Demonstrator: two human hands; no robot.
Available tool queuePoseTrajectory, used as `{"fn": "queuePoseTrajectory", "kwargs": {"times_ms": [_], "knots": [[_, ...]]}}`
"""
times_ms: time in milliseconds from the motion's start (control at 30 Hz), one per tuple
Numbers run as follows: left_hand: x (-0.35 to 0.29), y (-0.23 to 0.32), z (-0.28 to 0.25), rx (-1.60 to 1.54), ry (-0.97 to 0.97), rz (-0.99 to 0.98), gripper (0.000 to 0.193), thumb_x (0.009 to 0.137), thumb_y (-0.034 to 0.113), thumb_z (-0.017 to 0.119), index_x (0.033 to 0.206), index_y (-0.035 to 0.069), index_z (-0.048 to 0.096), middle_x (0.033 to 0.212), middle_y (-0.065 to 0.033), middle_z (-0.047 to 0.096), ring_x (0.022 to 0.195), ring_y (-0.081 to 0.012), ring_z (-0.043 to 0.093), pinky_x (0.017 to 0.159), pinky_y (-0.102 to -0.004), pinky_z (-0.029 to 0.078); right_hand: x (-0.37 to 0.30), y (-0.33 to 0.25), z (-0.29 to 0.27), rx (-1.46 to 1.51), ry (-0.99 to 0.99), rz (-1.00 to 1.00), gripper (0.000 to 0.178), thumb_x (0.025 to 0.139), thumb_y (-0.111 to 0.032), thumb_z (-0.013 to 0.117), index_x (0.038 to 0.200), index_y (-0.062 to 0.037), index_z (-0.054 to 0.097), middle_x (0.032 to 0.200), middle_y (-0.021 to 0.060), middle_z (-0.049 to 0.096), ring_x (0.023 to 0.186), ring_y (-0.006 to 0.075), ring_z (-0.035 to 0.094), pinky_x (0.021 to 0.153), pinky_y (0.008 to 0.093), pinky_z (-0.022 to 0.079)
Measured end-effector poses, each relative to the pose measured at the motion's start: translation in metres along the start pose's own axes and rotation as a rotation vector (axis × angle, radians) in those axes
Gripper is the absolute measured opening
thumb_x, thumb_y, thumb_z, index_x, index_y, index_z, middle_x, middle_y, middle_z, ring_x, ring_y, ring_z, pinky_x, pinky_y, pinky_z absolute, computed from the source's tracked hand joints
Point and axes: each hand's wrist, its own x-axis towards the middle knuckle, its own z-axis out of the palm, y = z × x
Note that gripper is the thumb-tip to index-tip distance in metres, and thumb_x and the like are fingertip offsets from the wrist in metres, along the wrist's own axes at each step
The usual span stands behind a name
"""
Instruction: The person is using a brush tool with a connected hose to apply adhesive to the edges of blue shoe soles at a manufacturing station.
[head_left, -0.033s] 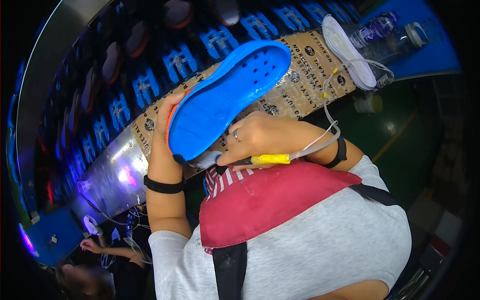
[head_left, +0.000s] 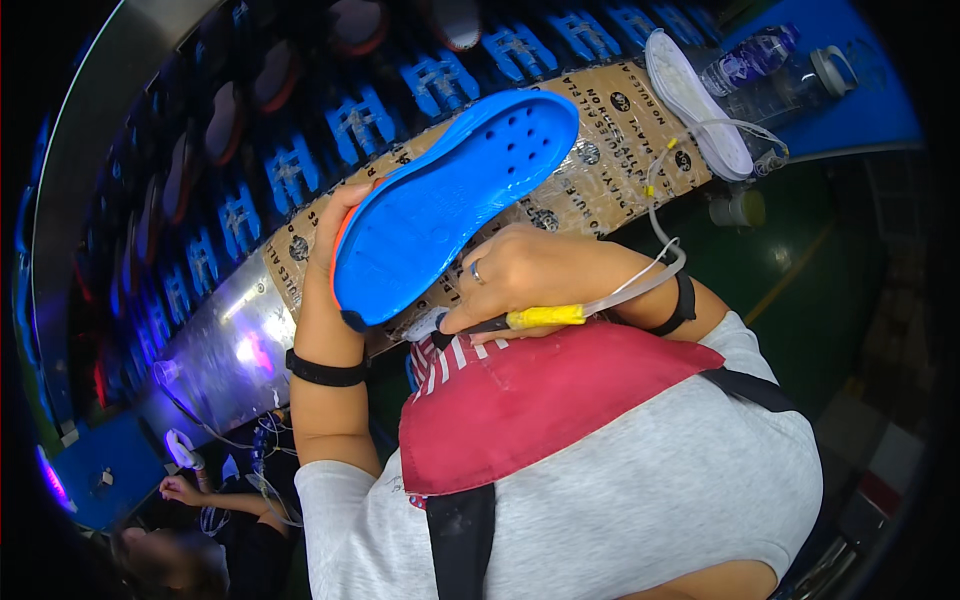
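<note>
A blue shoe sole (head_left: 450, 200) with an orange-red edge and several small holes in its toe end is held up by my left hand (head_left: 338, 222). That hand grips the left edge near the heel; most of its fingers are hidden behind the sole. My right hand (head_left: 515, 270) wears a ring and is closed around a brush (head_left: 545, 316). Yellow wrapping covers part of the brush's handle, and a clear tube runs from its end. The pale bristles are just below the sole's heel edge; whether they touch it I cannot tell.
Beneath the sole lies a bench covered with printed cardboard (head_left: 620, 130). A white sole (head_left: 695, 105) and two bottles, one purple-labelled (head_left: 750, 60), lie at the far right. Beyond the bench run several blue racks (head_left: 360, 120) and dark soles. Another person's hand (head_left: 182, 491) shows lower left.
The blue sole has shifted slightly down and left, with its toe a little lower. The brush and my right hand have moved slightly right.
</note>
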Motion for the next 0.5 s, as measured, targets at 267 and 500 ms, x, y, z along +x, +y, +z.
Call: {"fn": "queuePoseTrajectory", "kwargs": {"times_ms": [267,500], "knots": [[-0.012,0.0,-0.004,0.19,0.331,0.063,0.028,0.084,0.016,0.057,0.109,0.005,0.056,0.103,-0.0136,0.062,0.088,-0.0227,0.063,0.073,-0.0305,0.054,0.0,-0.001,0.007,0.076,0.021,0.109,0.029,0.071,-0.007,0.062,0.1,-0.0132,0.067,0.075,0.0029,0.063,0.072,0.0195,0.061,0.06,0.0278,0.049],[-0.03,0.0,-0.03,0.567,0.098,0.33,0.03,0.086,0.004,0.053,0.115,0.01,0.051,0.111,-0.0133,0.059,0.096,-0.0192,0.061,0.074,-0.0296,0.054,-0.006,-0.004,0.005,0.074,0.258,0.053,0.031,0.068,-0.008,0.063,0.097,-0.0148,0.067,0.07,0.0029,0.057,0.07,0.0215,0.059,0.058,0.0326,0.047]]}}
